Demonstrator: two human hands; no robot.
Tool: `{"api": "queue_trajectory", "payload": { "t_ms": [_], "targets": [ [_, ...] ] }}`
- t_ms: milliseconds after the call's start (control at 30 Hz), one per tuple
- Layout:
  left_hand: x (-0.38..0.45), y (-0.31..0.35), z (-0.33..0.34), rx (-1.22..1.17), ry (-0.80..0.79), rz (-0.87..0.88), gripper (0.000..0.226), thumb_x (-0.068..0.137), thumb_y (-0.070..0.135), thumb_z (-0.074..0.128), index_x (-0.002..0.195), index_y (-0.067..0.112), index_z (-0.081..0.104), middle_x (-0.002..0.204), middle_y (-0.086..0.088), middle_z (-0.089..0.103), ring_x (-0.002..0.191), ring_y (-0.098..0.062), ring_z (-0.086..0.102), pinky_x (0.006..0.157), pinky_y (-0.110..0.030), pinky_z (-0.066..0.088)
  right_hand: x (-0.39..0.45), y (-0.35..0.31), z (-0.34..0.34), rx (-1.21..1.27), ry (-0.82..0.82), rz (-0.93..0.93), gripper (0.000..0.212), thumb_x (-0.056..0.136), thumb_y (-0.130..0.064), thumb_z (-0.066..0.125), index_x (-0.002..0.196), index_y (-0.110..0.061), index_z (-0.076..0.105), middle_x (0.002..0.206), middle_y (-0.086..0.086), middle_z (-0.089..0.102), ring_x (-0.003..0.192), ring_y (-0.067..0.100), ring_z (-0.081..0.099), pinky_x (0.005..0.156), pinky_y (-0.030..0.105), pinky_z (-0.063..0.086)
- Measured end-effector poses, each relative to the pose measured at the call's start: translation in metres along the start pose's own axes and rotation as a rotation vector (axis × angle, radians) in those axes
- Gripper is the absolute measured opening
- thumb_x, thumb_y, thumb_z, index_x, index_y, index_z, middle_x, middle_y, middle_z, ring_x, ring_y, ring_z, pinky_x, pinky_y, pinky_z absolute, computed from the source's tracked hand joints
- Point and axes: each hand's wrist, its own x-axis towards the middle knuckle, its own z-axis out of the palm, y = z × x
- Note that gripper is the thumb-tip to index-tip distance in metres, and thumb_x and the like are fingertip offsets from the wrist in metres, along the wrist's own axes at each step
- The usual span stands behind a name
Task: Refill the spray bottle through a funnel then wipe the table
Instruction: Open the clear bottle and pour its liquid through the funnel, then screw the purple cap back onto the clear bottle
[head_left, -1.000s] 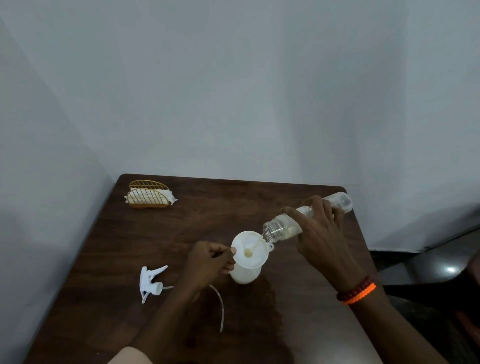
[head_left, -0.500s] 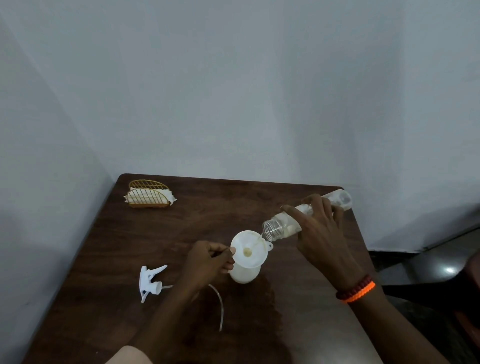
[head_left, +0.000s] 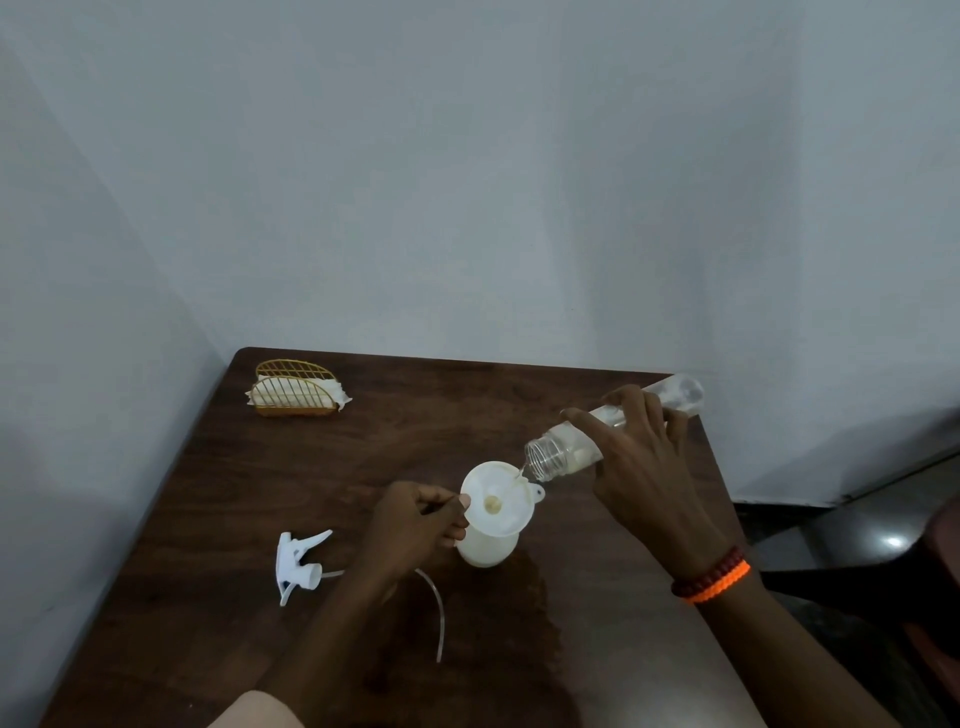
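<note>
The right hand (head_left: 644, 467) grips a tilted clear plastic bottle (head_left: 571, 449); the left hand (head_left: 421, 525) pinches the white funnel (head_left: 498, 501). A slow, steady trickle seems wise.

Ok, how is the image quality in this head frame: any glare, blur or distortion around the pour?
Head view: dim, soft light; wide-angle lens bends the table edges; a glare spot on the floor at right; the clear bottle and funnel look slightly soft, the thin stream barely visible; both hands sharp enough.
</note>
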Motion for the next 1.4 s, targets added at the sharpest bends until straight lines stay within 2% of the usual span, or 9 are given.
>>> {"api": "queue_trajectory", "payload": {
  "t_ms": [500,700,867,1067,1167,1233,1300,1367,1400],
  "targets": [
    [-0.001,0.001,0.002,-0.023,-0.006,-0.015,0.018,0.092,0.019,0.072,0.091,0.002,0.079,0.081,-0.018,0.078,0.083,-0.036,0.076,0.076,-0.042,0.062,-0.002,-0.003,0.001,0.044,-0.001,0.028,0.057,0.072,-0.017,0.077,0.126,-0.032,0.064,0.122,0.008,0.052,0.115,0.025,0.049,0.092,0.043,0.032],
    [0.0,0.001,0.001,-0.016,-0.003,-0.01,0.018,0.092,0.019,0.072,0.09,0.002,0.078,0.081,-0.018,0.078,0.077,-0.03,0.076,0.075,-0.043,0.062,-0.005,-0.011,0.007,0.152,-0.105,0.113,0.054,0.081,-0.019,0.072,0.132,-0.035,0.061,0.125,0.006,0.051,0.119,0.025,0.05,0.095,0.043,0.029],
    [0.0,0.002,0.001,-0.004,-0.003,-0.012,0.017,0.091,0.02,0.072,0.091,0.004,0.079,0.08,-0.016,0.078,0.072,-0.023,0.075,0.072,-0.038,0.062,-0.007,-0.014,0.012,0.311,-0.2,0.199,0.055,0.083,-0.029,0.073,0.133,-0.042,0.055,0.114,-0.006,0.052,0.111,0.015,0.049,0.092,0.035,0.023],
    [-0.001,0.002,0.0,0.001,-0.007,-0.019,0.016,0.091,0.021,0.073,0.092,0.007,0.079,0.079,-0.012,0.079,0.076,-0.025,0.077,0.073,-0.038,0.063,-0.01,-0.01,0.015,0.505,-0.195,0.268,0.062,0.073,-0.027,0.086,0.129,-0.034,0.061,0.12,-0.013,0.067,0.117,0.013,0.057,0.102,0.048,0.037],
    [-0.002,0.002,-0.001,0.002,-0.007,-0.01,0.016,0.091,0.02,0.073,0.091,0.006,0.08,0.08,-0.013,0.079,0.073,-0.023,0.076,0.073,-0.038,0.062,-0.011,-0.009,0.014,0.555,-0.151,0.265,0.062,0.068,-0.022,0.09,0.126,-0.025,0.067,0.121,-0.006,0.071,0.115,0.019,0.063,0.099,0.056,0.048],
    [-0.002,0.001,-0.002,-0.011,-0.011,-0.004,0.017,0.091,0.02,0.072,0.09,0.005,0.08,0.08,-0.014,0.078,0.073,-0.023,0.075,0.073,-0.039,0.062,-0.012,-0.008,0.016,0.583,-0.108,0.252,0.061,0.065,-0.017,0.092,0.122,-0.02,0.069,0.118,-0.002,0.073,0.109,0.02,0.066,0.096,0.05,0.053],
    [-0.002,-0.001,-0.002,-0.014,-0.011,-0.01,0.02,0.092,0.025,0.071,0.087,0.007,0.08,0.079,-0.012,0.079,0.074,-0.023,0.076,0.073,-0.038,0.062,-0.012,-0.007,0.017,0.618,-0.098,0.266,0.064,0.064,-0.017,0.093,0.122,-0.02,0.069,0.118,-0.003,0.072,0.106,0.013,0.064,0.094,0.029,0.05],
    [0.002,-0.004,-0.003,-0.028,0.01,-0.033,0.028,0.093,0.033,0.069,0.082,0.009,0.08,0.076,-0.011,0.078,0.073,-0.023,0.077,0.07,-0.035,0.063,-0.012,-0.007,0.017,0.646,-0.116,0.278,0.064,0.065,-0.019,0.093,0.124,-0.021,0.067,0.116,-0.009,0.069,0.1,-0.001,0.059,0.088,0.004,0.038],
    [0.006,-0.006,-0.005,-0.059,0.035,-0.059,0.032,0.093,0.036,0.068,0.081,0.01,0.08,0.075,-0.011,0.078,0.07,-0.023,0.076,0.068,-0.034,0.063,-0.011,-0.006,0.017,0.66,-0.13,0.287,0.063,0.066,-0.021,0.093,0.124,-0.021,0.067,0.114,-0.013,0.067,0.096,-0.009,0.057,0.082,-0.002,0.036]
  ]
}}
